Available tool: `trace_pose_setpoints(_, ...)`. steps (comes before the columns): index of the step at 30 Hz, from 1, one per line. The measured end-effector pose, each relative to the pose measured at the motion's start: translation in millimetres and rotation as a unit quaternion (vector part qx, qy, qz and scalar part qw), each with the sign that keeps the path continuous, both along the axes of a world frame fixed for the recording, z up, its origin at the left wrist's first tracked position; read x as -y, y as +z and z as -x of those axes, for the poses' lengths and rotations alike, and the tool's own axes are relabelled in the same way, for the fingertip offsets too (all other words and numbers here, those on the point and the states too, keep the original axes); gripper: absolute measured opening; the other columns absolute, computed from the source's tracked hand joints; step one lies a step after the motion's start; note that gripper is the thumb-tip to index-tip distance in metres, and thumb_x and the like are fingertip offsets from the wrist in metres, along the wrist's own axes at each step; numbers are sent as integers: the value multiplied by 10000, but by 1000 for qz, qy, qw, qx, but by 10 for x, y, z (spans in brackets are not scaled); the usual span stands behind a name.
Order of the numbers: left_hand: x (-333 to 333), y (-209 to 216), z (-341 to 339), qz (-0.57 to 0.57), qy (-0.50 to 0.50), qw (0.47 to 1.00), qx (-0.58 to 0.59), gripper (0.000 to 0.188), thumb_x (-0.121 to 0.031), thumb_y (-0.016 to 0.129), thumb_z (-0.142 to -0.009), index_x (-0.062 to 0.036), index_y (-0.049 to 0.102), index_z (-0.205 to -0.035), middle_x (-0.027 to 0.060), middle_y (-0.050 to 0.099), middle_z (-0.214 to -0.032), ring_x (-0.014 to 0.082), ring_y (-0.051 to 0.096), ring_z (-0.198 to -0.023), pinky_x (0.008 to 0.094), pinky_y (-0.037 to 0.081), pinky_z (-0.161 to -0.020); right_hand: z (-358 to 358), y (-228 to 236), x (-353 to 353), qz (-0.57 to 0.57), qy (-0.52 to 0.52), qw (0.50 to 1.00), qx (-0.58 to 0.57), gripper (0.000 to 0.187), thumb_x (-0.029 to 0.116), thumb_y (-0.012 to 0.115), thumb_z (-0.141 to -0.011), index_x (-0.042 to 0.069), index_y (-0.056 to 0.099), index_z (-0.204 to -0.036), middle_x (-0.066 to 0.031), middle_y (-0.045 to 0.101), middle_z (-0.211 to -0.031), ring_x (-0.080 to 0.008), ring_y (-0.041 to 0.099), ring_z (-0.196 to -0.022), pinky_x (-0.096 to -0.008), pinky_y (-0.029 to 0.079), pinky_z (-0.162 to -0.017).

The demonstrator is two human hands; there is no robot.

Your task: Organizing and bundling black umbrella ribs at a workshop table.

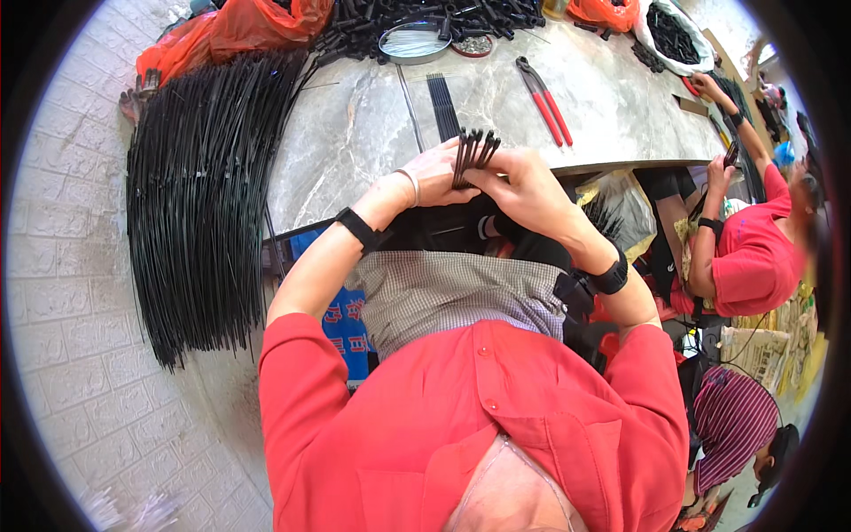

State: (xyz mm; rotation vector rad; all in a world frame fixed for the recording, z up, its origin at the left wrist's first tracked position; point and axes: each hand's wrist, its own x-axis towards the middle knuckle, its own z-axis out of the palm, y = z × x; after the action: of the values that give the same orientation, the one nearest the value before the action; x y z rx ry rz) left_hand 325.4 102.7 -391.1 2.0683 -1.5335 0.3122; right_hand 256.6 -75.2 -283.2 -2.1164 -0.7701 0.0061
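Above my lap, at the table's near edge, both hands are closed around a small fan of black rods with rounded tips. My left hand grips them from the left. My right hand pinches them lower down on the right, thumb and fingers together. The rods stand roughly upright, tips pointing away from me; their lower ends are hidden by the fingers. Just beyond my left hand, a flat row of thin black rods lies side by side on the table.
Red-handled pliers lie on the marbled table. Behind are a round dish of white sticks, a small dish of tiny pieces and heaped black parts. Long black rods overhang the left edge. A co-worker sits at right.
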Motion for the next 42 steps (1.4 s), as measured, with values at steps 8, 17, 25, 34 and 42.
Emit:
trace_pose_setpoints(8,39,-24,37,-27,36,993,-106,298,-271,651,-816,-273,643,-1114,69,624,-1031,301,601,-961,421,492,-809,83,436,-98,-234,6,966,-107,226,37,610,-881,-38,643,-1092,-113,709,-979,-104,643,-898,-259,514,-800)
trace_pose_setpoints(17,32,26,75,-23,46,990,-133,305,-271,659,-819,-265,642,-1124,66,631,-1043,290,606,-972,402,499,-819,86,448,-86,-183,17,978,-94,259,-25,587,-895,-51,604,-1152,-128,687,-1073,-121,628,-983,-266,524,-854)
trace_pose_setpoints(25,29,-39,43,-16,29,995,-92,283,-268,663,-812,-246,654,-1094,75,629,-1054,291,597,-1001,402,497,-829,72,420,-118,-229,1,966,-123,204,50,647,-868,-44,652,-1049,-126,714,-957,-123,673,-897,-261,545,-803)
trace_pose_setpoints(34,35,28,28,-58,37,991,-118,247,-256,655,-813,-151,625,-1034,88,627,-1040,310,589,-1001,413,487,-841,59,386,-131,-177,-32,983,21,198,49,642,-857,-19,662,-1042,-140,713,-928,-173,702,-839,-283,547,-714)
trace_pose_setpoints(42,65,-232,-8,46,52,984,-161,296,-295,657,-820,-224,635,-1107,61,605,-1139,294,569,-1072,400,486,-901,6,397,-103,-159,8,987,28,158,73,668,-848,0,698,-985,-115,724,-873,-164,705,-805,-260,539,-688)
